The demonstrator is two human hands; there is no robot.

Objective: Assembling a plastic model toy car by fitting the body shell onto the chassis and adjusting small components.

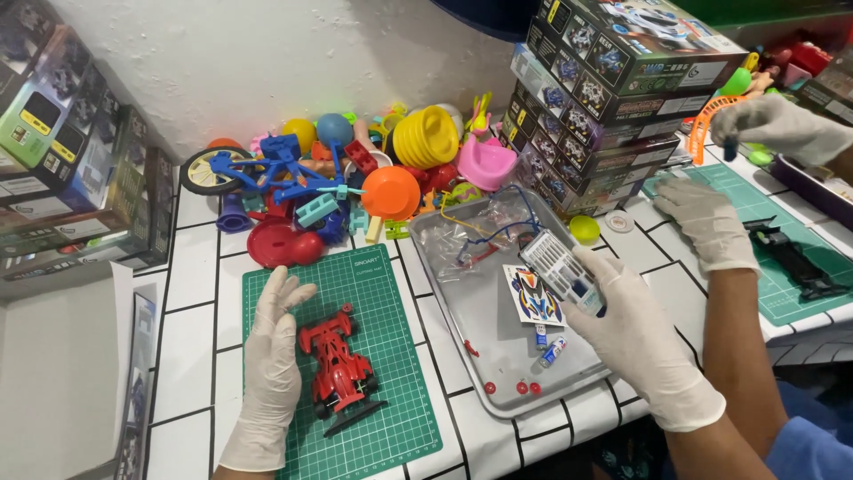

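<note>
1. Against the white wall you have a heap of plastic toys: a blue toy bicycle (267, 169), a yellow ribbed cup (426, 135), an orange bowl (390, 192), a pink potty-shaped toy (488, 164) and a red rounded piece (283, 244).
2. To your right of that heap stands a stack of model-car boxes (604, 89), leaning slightly.
3. More boxes (62, 160) line your far left edge.
4. A yellow-green ball (584, 228) lies on the white tiled tabletop (191, 267), just beside the stack.
5. Further right, a second green cutting mat (782, 267) carries a black car chassis (791, 258).
6. An orange curved track piece (706, 124) arches behind it.
</note>
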